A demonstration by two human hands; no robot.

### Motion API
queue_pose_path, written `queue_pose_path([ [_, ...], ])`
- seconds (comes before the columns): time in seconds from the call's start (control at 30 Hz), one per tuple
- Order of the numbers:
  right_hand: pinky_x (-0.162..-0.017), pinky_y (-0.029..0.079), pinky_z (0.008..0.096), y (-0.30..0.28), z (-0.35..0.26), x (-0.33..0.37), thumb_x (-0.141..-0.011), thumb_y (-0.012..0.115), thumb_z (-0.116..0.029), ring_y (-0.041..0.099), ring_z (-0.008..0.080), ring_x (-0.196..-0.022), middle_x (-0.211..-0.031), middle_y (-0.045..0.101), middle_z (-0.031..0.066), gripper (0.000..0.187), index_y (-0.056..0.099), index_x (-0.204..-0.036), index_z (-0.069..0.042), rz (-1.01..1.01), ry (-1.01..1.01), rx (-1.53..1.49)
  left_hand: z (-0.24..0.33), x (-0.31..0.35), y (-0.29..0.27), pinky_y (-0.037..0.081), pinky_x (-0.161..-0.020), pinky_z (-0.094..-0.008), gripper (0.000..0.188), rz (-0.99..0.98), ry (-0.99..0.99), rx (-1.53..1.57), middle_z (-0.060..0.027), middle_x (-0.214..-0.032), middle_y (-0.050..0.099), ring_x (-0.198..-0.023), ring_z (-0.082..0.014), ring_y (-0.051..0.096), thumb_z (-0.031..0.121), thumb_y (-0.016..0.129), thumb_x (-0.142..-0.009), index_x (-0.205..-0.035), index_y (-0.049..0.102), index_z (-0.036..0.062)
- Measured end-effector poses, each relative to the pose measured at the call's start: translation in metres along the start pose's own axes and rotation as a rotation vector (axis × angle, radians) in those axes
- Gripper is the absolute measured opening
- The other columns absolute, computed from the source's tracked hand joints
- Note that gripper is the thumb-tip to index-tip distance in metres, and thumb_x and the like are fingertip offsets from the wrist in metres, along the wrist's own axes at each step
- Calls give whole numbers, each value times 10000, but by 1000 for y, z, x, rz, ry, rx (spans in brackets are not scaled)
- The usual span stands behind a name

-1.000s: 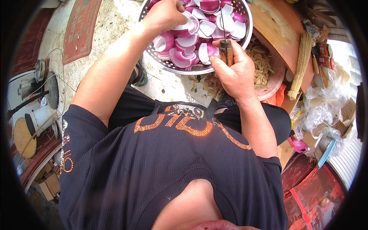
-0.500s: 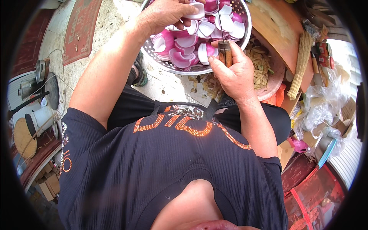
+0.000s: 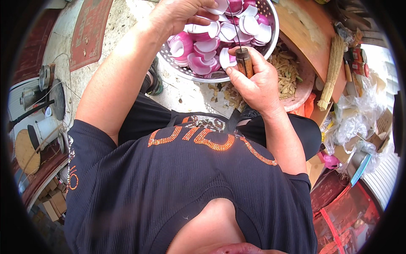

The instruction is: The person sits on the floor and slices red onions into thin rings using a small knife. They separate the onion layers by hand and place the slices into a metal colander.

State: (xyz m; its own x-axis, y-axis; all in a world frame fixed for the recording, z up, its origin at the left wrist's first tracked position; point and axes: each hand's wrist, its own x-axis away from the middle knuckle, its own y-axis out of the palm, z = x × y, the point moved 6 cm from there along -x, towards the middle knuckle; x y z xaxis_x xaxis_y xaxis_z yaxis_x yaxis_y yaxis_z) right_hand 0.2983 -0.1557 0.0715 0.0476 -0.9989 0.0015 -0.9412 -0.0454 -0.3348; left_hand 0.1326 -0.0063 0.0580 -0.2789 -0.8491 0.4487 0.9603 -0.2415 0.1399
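A perforated metal colander (image 3: pixel 190 76) with a pale rim holds many cut pieces of red onion (image 3: pixel 203 62), purple outside and white inside. Over its far left side, my left hand (image 3: pixel 186 13) is closed on a piece of red onion (image 3: pixel 219 7); the top of the frame cuts off part of the hand. My right hand (image 3: pixel 259 81), at the near right rim, grips the wooden handle of a knife (image 3: pixel 244 62). Its blade shows edge-on as a thin dark line pointing away over the onions, its far end out of frame.
A pinkish basin (image 3: pixel 307 90) of dry, tan peelings stands right of the colander, partly beneath a wooden board (image 3: pixel 305 31). A straw broom (image 3: pixel 332 72) and clear plastic bags (image 3: pixel 353 114) lie farther right. Loose peelings (image 3: pixel 230 94) dot the floor.
My left hand has shifted slightly up and left with the onion piece. The knife and my right hand have moved slightly left, and the blade leans more to the left.
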Motion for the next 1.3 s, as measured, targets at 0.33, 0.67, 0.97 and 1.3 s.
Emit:
queue_pose_path([
  [0.33,-665,500,280,4,-1,0,-806,734,-129,576,99,-688,-762,624,34,298,651,-1081,-52,-42,-1,-22,9,0,-2,562,-530,-258,198,-8,100,-41,-72,-850,676,-685,-166,687,69,690,-879,-1044,580,59],
  [0.67,-669,503,267,4,4,-1,-807,740,-123,574,80,-707,-781,620,5,314,660,-1100,-44,-35,30,-87,9,4,5,606,-632,-308,230,-165,69,203,-75,-910,686,-724,-182,698,51,672,-883,-1092,578,66],
  [0.97,-697,513,271,3,5,-1,-811,737,-130,598,85,-739,-812,642,16,309,664,-1099,-42,-63,113,-85,7,8,6,609,-681,-345,222,-180,54,264,-78,-913,691,-768,-208,702,49,674,-865,-1071,592,63],
  [1.3,-735,529,291,5,15,-2,-820,721,-147,631,115,-776,-850,673,44,304,666,-1097,-36,-73,162,-120,6,11,12,603,-663,-325,83,-172,21,213,-74,-871,708,-749,-185,702,88,685,-865,-937,650,63],
])
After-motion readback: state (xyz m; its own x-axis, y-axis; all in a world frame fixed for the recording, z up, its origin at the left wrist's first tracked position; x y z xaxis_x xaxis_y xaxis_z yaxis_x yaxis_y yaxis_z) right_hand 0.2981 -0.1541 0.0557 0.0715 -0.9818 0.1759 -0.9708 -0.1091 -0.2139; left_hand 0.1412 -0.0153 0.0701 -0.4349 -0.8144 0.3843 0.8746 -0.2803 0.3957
